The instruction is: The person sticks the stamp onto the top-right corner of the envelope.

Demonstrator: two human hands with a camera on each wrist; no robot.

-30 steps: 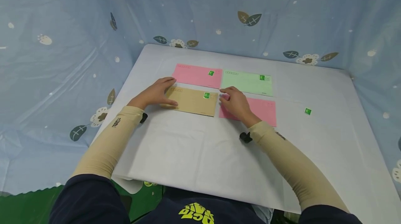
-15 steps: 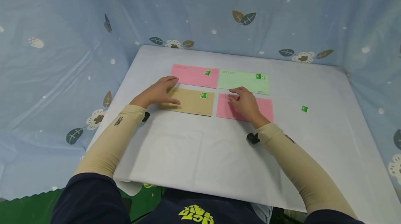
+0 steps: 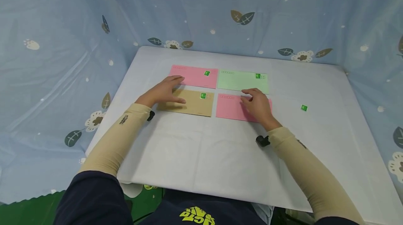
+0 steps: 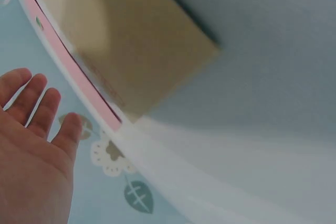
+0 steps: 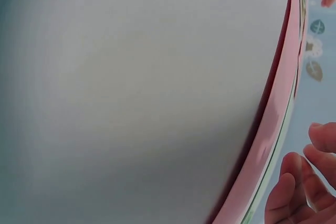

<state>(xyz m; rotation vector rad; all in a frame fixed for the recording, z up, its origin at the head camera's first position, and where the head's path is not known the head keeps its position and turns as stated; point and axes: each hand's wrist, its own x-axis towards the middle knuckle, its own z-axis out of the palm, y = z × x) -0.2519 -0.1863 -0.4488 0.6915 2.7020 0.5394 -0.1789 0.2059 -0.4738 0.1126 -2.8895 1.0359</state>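
Observation:
My left hand (image 3: 164, 91) hovers over the left end of a tan envelope (image 3: 195, 106), fingers spread and thumb apart, holding nothing. In the left wrist view its palm and straight fingers show beside the envelope. My right hand (image 3: 259, 105) is over the right half of a pink envelope (image 3: 230, 109), with loosely bent fingers and nothing between them. Behind these lie another pink envelope (image 3: 192, 75) and a light green envelope (image 3: 240, 82). Green stamps sit on the tan envelope, the back pink one and the green one. The right hand hides part of the front pink envelope.
A loose green stamp (image 3: 304, 107) lies to the right on the white-covered table (image 3: 226, 165). Blue patterned cloth (image 3: 201, 11) hangs behind and at the sides. The table's near edge runs close to the person's body.
My right hand has slid rightward over the front pink envelope, uncovering its left part. My left hand has shifted slightly right over the tan envelope. The head view has turned slightly.

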